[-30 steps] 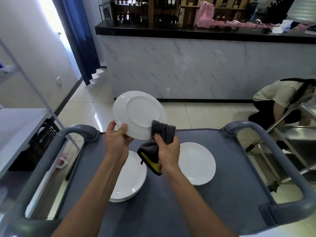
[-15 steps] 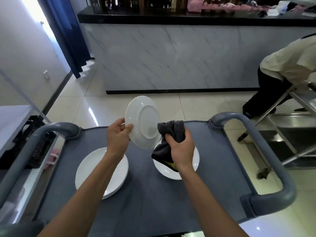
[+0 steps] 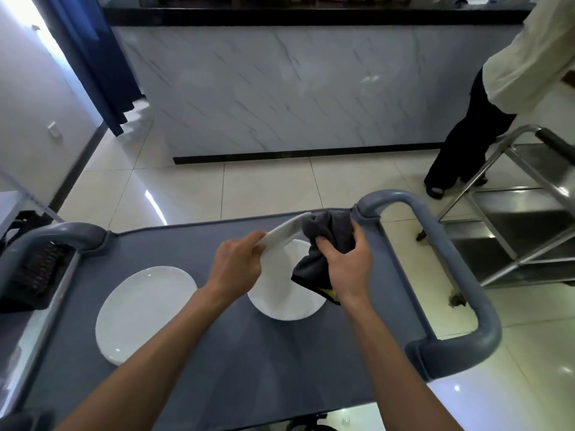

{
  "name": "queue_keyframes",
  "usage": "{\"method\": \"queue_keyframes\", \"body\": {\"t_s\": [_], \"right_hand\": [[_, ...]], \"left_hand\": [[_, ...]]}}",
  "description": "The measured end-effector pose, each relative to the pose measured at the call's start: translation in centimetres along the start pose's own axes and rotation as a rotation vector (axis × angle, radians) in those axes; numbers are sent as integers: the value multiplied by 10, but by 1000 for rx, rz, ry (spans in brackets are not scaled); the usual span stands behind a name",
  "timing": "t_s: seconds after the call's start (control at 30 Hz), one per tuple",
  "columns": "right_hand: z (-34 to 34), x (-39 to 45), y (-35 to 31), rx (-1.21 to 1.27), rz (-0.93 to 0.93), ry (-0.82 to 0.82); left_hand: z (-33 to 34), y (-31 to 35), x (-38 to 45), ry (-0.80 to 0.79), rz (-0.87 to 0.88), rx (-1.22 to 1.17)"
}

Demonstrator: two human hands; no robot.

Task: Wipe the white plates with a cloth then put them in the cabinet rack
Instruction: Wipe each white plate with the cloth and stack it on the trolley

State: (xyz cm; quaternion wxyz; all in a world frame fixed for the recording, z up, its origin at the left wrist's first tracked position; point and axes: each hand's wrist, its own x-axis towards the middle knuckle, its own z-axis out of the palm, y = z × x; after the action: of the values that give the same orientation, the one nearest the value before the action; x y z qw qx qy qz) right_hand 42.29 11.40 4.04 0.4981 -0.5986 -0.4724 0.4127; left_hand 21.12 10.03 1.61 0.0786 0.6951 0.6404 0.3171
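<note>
Grey cart worktop (image 3: 217,353): left hand (image 3: 238,264) pinches held plate (image 3: 281,234), seen edge-on; right hand (image 3: 347,265) grips grey cloth (image 3: 329,234) against it. Second plate (image 3: 280,293) beneath hands; plate stack (image 3: 140,309) left. Beyond: tiled floor (image 3: 264,185), marble counter front (image 3: 295,88).

Held white plate (image 3: 284,233): seen nearly edge-on, tilted, raised above cart, dark grey cloth (image 3: 329,244) bunched against its far end. Second white plate (image 3: 280,293) flat beneath it. White plate stack (image 3: 143,309) flat, well left.
</note>
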Motion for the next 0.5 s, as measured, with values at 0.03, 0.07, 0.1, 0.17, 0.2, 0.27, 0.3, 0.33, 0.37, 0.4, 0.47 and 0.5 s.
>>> {"method": "queue_keyframes", "body": {"t_s": [0.03, 0.07, 0.1, 0.17, 0.2, 0.27, 0.3, 0.33, 0.37, 0.4, 0.47, 0.5], "right_hand": [[-4, 2, 1, 1, -6, -1], [-7, 4, 1, 3, -12, -2], [-11, 5, 2, 6, -18, -2], [-17, 9, 4, 10, -24, 1], [-19, 11, 5, 11, -26, 2], [-24, 14, 8, 6, -28, 8], [-27, 16, 9, 4, -29, 12], [-29, 18, 10, 2, -31, 13], [-32, 19, 11, -1, -32, 10], [-34, 20, 12, -8, -35, 5], [-38, 21, 15, -31, -40, -8], [-39, 21, 16, -40, -45, -17]], "left_hand": [[3, 4, -1, 8, 30, 23], [4, 7, -2, 20, 60, 44], [7, 10, -3, 30, 89, 71], [13, 14, -7, 39, 157, 128], [16, 14, -10, 33, 183, 150], [23, 16, -19, 22, 225, 190], [25, 16, -24, 14, 247, 209], [27, 16, -30, 5, 271, 223], [30, 15, -36, -6, 296, 232], [33, 14, -42, -16, 323, 244], [39, 13, -52, -39, 359, 264], [41, 12, -56, -36, 378, 273]]}}
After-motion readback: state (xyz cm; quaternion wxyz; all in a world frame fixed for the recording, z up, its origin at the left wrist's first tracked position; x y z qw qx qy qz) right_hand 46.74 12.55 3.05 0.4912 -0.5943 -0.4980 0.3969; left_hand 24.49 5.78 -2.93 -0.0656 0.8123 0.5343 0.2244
